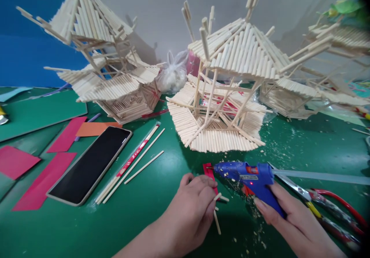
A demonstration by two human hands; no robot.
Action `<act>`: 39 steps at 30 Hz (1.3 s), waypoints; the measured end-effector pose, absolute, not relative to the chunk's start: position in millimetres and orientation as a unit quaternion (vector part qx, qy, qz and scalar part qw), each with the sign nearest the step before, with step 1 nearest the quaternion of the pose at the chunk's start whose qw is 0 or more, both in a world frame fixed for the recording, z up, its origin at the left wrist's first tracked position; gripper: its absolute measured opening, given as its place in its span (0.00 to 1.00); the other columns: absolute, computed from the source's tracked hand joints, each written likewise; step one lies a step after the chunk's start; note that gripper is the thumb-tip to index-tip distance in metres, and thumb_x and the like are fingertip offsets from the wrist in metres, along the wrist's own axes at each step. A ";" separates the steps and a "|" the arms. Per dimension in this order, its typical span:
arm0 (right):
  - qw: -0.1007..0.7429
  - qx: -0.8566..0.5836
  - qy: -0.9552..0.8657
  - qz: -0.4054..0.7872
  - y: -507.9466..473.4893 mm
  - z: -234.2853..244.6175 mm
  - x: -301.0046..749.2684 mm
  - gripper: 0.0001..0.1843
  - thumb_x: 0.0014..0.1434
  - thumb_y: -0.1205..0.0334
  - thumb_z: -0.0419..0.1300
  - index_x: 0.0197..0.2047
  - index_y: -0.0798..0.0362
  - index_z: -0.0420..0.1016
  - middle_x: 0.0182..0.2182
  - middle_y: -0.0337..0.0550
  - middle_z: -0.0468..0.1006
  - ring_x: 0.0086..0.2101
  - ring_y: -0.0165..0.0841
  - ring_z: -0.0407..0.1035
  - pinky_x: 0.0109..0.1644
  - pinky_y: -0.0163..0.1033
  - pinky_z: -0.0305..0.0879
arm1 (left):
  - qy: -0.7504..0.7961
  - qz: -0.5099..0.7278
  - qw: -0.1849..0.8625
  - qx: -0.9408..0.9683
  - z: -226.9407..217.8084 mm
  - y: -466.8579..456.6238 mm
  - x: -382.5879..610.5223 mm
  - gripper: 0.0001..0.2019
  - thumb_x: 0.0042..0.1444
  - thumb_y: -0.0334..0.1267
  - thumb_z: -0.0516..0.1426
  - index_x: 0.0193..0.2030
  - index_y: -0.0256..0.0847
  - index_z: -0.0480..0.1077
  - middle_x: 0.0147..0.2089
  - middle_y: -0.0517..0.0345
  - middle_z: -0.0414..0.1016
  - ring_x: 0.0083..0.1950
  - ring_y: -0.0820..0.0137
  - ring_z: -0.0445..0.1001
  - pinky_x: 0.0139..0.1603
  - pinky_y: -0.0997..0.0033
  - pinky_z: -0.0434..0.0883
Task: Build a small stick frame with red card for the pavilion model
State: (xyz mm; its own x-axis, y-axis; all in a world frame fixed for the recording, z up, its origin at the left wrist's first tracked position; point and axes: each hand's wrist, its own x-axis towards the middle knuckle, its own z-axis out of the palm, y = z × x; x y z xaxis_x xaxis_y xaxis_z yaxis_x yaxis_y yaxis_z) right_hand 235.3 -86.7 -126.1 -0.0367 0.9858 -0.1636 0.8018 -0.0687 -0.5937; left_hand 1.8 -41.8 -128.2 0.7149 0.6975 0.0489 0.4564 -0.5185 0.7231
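Note:
My right hand (291, 217) is wrapped round the handle of a blue glue gun (245, 174), whose nozzle points left at a small red paper strip (208, 173) on the green table. Pinched in the fingers of my left hand (192, 206), just left of the nozzle, is a short wooden stick piece (217, 216); its fingertips also touch the red strip. A clear glue stick (320, 176) juts from the back of the gun to the right.
Three stick-built pagoda models stand behind: left (110, 69), centre (225, 92), right (326, 73). A black phone (91, 163), loose chopsticks (133, 161), red and orange paper pieces (43, 177), red-handled scissors (326, 204) and a white plastic bag (173, 75) lie about.

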 end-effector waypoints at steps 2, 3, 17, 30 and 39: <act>0.163 -0.673 -0.665 0.279 -85.0 -126.4 234.9 0.24 0.55 0.51 0.52 0.54 0.49 0.63 0.44 0.44 0.74 0.41 0.42 0.70 0.39 0.39 0.70 | 0.338 0.170 0.355 0.855 -129.0 -41.7 1.7 0.09 0.57 0.29 0.43 0.39 0.40 0.62 0.46 0.52 0.68 0.49 0.67 0.64 0.49 0.61 0.54; 0.161 -0.673 -0.666 0.279 -84.3 -126.8 234.6 0.24 0.55 0.51 0.52 0.54 0.49 0.62 0.44 0.44 0.74 0.41 0.42 0.70 0.39 0.39 0.70 | 0.338 0.170 0.355 0.855 -129.4 -41.5 1.5 0.09 0.57 0.29 0.43 0.38 0.40 0.62 0.46 0.52 0.68 0.49 0.67 0.64 0.49 0.61 0.54; 0.127 -0.673 -0.648 0.334 -82.6 -128.1 226.2 0.24 0.58 0.49 0.47 0.56 0.49 0.55 0.50 0.46 0.67 0.48 0.40 0.63 0.52 0.44 0.61 | 0.337 0.161 0.349 0.859 -127.7 -40.2 0.0 0.10 0.57 0.30 0.43 0.38 0.40 0.63 0.45 0.51 0.68 0.49 0.66 0.63 0.49 0.60 0.54; 0.114 -0.680 -0.649 0.320 -84.1 -128.2 227.6 0.24 0.59 0.49 0.46 0.56 0.49 0.56 0.51 0.45 0.68 0.48 0.40 0.64 0.50 0.43 0.64 | 0.346 0.180 0.340 0.856 -129.4 -40.0 0.5 0.10 0.56 0.28 0.44 0.39 0.40 0.64 0.46 0.50 0.70 0.53 0.65 0.62 0.53 0.57 0.52; 0.120 -0.671 -0.641 0.354 -81.0 -123.4 224.0 0.23 0.59 0.49 0.46 0.55 0.48 0.55 0.51 0.42 0.67 0.50 0.37 0.62 0.54 0.42 0.59 | 0.349 0.178 0.349 0.851 -127.4 -38.2 0.7 0.09 0.57 0.28 0.44 0.38 0.40 0.63 0.45 0.51 0.70 0.53 0.65 0.63 0.51 0.58 0.53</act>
